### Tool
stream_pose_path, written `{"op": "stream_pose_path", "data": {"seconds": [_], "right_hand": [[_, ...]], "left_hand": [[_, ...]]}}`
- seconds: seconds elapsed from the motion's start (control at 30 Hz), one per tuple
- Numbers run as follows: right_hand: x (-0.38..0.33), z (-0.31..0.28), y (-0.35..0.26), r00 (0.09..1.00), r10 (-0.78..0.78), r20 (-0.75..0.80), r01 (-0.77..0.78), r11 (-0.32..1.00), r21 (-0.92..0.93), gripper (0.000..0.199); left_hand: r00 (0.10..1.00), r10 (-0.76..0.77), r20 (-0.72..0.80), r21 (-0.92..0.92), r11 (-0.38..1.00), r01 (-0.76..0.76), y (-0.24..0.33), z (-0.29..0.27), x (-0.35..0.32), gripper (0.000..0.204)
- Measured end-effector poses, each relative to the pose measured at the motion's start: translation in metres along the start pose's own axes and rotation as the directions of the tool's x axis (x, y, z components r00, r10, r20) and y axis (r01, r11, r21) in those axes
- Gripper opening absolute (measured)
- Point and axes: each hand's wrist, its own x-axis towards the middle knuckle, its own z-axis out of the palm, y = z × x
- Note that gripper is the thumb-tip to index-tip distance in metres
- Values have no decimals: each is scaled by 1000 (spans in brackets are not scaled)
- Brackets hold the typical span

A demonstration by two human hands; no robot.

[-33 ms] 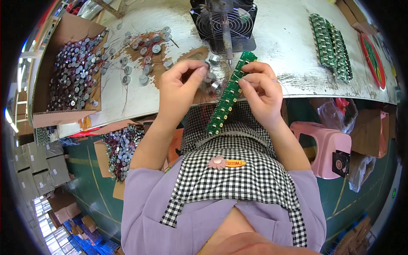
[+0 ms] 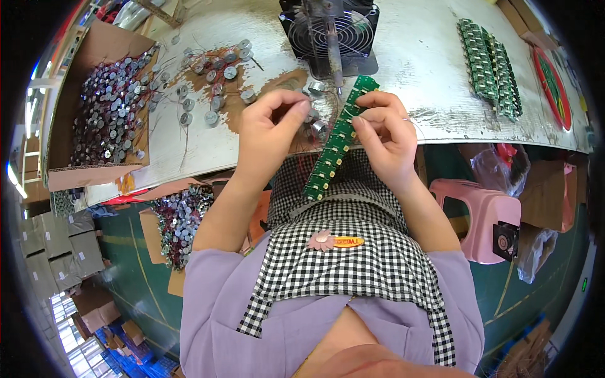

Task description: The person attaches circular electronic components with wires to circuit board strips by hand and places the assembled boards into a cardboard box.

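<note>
My right hand (image 2: 389, 133) pinches a long green circuit board strip (image 2: 331, 154) near its upper end. The strip slants from under a soldering iron (image 2: 334, 57) down toward my apron, with small pale parts along its edge. The iron's tip points down just beside the strip's top. My left hand (image 2: 272, 126) is closed, thumb and forefinger pressed together left of the strip; what they hold is too small to make out. Right by those fingertips lie small round metal motors (image 2: 318, 129) with thin wires.
A black fan (image 2: 359, 34) stands behind the iron. More wired motors (image 2: 217, 88) are scattered left, beside a cardboard box (image 2: 94, 175) full of them. Stacked green boards (image 2: 482, 69) and a red-rimmed dish (image 2: 541, 66) are at right. A pink stool (image 2: 482, 211) stands below.
</note>
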Motion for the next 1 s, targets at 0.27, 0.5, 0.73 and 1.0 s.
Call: {"op": "stream_pose_path", "data": {"seconds": [0.27,0.5,0.73,1.0], "right_hand": [[1,1,0,998,-58,-40,59,998,14,8],[7,0,-5,999,15,47,-17,999,42,4],[18,3,-5,1000,-4,2,4,999,50,9],[27,0,-6,1000,4,16,-4,1000,6,9]], "left_hand": [[995,-96,35,18,995,95,1,19,-6,14],[997,-77,31,-51,996,79,-5,31,-3,11],[1000,21,-11,-65,998,-22,-3,36,1,10],[999,-12,-51,-122,992,6,0,38,7,8]]}}
